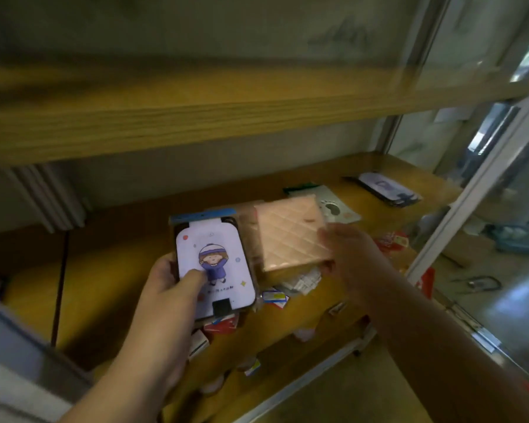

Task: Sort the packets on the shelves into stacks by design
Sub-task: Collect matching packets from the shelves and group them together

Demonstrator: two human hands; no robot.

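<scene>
— How many packets were there, and where?

— 2 were in the hands, held above the lower shelf (pixel 113 270). The left hand (pixel 165 288) gripped a cartoon packet (pixel 216 264), thumb across its front and fingers curled behind its left edge. It showed a child in a hat and purple coat, arms raised. The right hand (pixel 351 257) held a pink quilted packet (pixel 290 236) by its right edge; motion blur hid the fingers, but they pinched it.

— And on the shelf itself?

— 2 more lay flat farther back: a paw-print packet (pixel 336 209), partly covered by the pink one, and a pale purple packet (pixel 385 187) near the back right corner. Loose red and white cards (pixel 223 323) were scattered under and in front of the held packets; I could not count them, too many were hidden or blurred.

— Any writing you could read?

— None. A short line of characters sat under the cartoon child, too small to make out. The cards' print was smeared.

— Anything else cut off?

— 1 upper shelf (pixel 196 117) crossed the view, blurred. A glass door (pixel 486 184) stood at the right, cut off by the edge.
</scene>
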